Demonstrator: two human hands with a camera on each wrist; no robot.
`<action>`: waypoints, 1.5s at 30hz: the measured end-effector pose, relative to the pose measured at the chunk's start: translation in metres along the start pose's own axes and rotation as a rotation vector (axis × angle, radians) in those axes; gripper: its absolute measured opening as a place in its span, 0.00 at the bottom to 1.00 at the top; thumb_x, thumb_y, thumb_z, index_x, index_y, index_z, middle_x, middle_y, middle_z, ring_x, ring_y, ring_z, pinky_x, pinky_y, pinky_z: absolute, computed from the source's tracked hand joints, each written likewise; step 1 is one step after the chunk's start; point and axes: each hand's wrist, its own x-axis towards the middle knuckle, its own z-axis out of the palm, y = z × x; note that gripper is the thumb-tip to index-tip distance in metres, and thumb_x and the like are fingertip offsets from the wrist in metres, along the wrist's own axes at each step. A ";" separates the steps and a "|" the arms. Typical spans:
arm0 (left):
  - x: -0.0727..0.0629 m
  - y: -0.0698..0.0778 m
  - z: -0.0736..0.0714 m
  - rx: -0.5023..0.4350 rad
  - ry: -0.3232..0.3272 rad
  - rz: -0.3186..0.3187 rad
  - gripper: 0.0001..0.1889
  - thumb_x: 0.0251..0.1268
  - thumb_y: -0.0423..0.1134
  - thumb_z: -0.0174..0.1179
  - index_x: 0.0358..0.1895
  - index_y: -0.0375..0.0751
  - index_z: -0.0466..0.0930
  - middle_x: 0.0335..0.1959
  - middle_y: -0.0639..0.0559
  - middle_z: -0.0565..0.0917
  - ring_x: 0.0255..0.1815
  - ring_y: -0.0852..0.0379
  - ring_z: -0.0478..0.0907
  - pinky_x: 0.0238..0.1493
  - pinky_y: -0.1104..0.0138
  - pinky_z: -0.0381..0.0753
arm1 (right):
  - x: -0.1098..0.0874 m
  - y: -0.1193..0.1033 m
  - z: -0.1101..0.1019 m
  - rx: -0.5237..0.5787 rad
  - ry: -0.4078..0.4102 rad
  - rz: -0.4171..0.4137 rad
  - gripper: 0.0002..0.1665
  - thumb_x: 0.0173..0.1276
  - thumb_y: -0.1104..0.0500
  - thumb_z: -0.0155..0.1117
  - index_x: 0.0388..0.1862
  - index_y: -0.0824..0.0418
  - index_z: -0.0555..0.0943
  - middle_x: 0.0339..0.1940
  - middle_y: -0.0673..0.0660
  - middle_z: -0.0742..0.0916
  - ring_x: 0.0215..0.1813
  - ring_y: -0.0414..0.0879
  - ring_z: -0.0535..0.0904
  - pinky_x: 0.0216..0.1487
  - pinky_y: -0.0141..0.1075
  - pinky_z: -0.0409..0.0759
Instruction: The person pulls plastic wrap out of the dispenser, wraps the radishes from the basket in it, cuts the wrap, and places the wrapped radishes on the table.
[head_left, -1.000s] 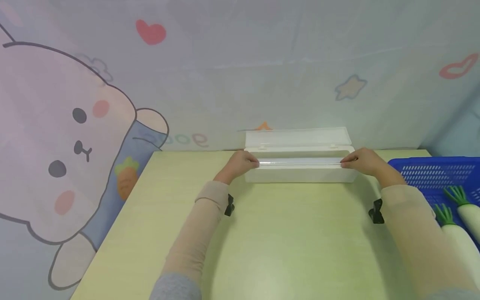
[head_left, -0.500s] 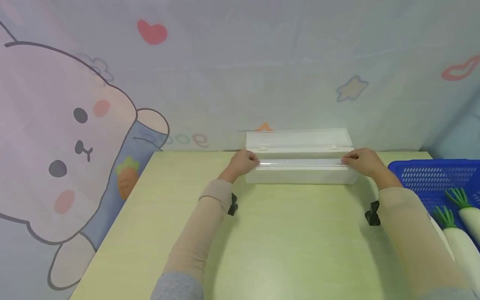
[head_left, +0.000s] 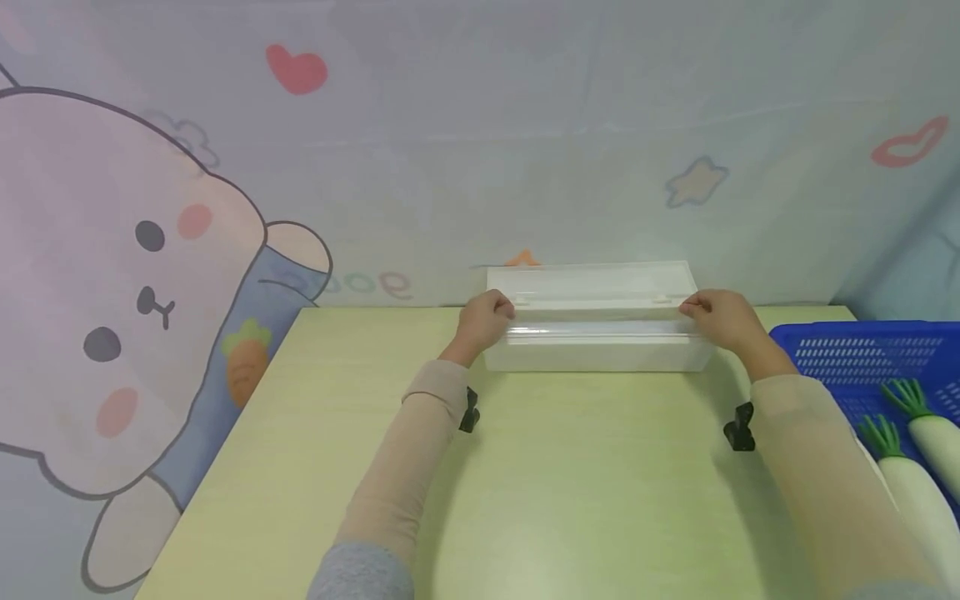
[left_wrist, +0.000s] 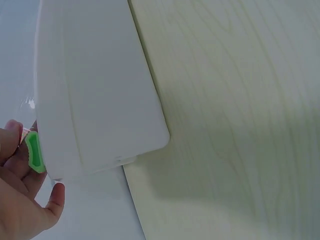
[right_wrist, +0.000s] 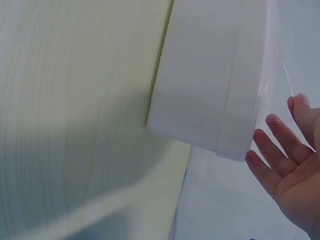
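So both hands are pinching here. Left hand [head_left: 483, 323] has thumb and finger together on one end of the clear film [head_left: 596, 327], and the right hand [head_left: 723, 321] does the same at the other end. In the right wrist view you can see thumb and index nipping the film's edge, with the other fingers spread out near the corner of the box [head_left: 596, 358]. The film itself is see-through, so honestly its outline is hard to make out, but it shows as a shiny strip between the two grips and slightly below them, at the mouth of the box.

The box is white and long, sitting just under and between the hands on the pale wood table [head_left: 600, 483]. Its lid [head_left: 592, 279] is flipped up, just behind the grips. There's a little green piece [left_wrist: 34, 152] at the box end, right by the left fingers.

Over to the right of the right grip there's a blue basket [head_left: 862, 325] with white radishes [head_left: 918, 500] in it, and a cartoon-print cloth [head_left: 450, 125] hangs behind everything.
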 end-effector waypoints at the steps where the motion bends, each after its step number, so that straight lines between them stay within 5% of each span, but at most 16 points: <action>1: 0.000 0.000 0.000 -0.017 0.005 0.002 0.10 0.75 0.40 0.49 0.44 0.38 0.78 0.42 0.48 0.84 0.42 0.50 0.78 0.45 0.60 0.77 | 0.000 -0.001 -0.001 0.002 0.000 0.007 0.28 0.79 0.49 0.42 0.58 0.73 0.72 0.56 0.76 0.76 0.58 0.69 0.70 0.55 0.60 0.69; 16: 0.002 0.007 -0.003 -0.221 0.080 0.005 0.09 0.73 0.35 0.51 0.41 0.33 0.78 0.34 0.44 0.84 0.38 0.52 0.81 0.34 0.70 0.76 | -0.002 -0.006 -0.003 0.159 0.005 0.033 0.29 0.81 0.50 0.35 0.59 0.74 0.69 0.56 0.70 0.80 0.63 0.68 0.69 0.57 0.58 0.70; 26: 0.002 0.015 -0.010 -0.253 0.098 -0.005 0.08 0.73 0.34 0.52 0.41 0.32 0.78 0.34 0.44 0.84 0.38 0.52 0.81 0.32 0.71 0.74 | -0.001 -0.011 -0.006 0.240 0.052 0.025 0.28 0.80 0.50 0.39 0.58 0.74 0.72 0.50 0.69 0.84 0.54 0.64 0.78 0.54 0.51 0.77; 36: 0.008 0.022 -0.017 -0.285 0.095 0.000 0.11 0.73 0.34 0.51 0.45 0.28 0.77 0.35 0.43 0.83 0.38 0.51 0.82 0.41 0.67 0.80 | 0.005 -0.013 -0.018 0.298 0.068 0.028 0.29 0.79 0.50 0.43 0.59 0.75 0.71 0.42 0.57 0.88 0.37 0.32 0.80 0.45 0.33 0.81; 45: 0.009 0.030 -0.024 -0.299 0.090 0.015 0.12 0.74 0.34 0.50 0.48 0.26 0.76 0.37 0.42 0.83 0.39 0.51 0.82 0.45 0.67 0.80 | 0.008 -0.015 -0.024 0.304 0.085 0.014 0.28 0.79 0.50 0.43 0.60 0.74 0.70 0.47 0.62 0.86 0.34 0.23 0.77 0.41 0.25 0.79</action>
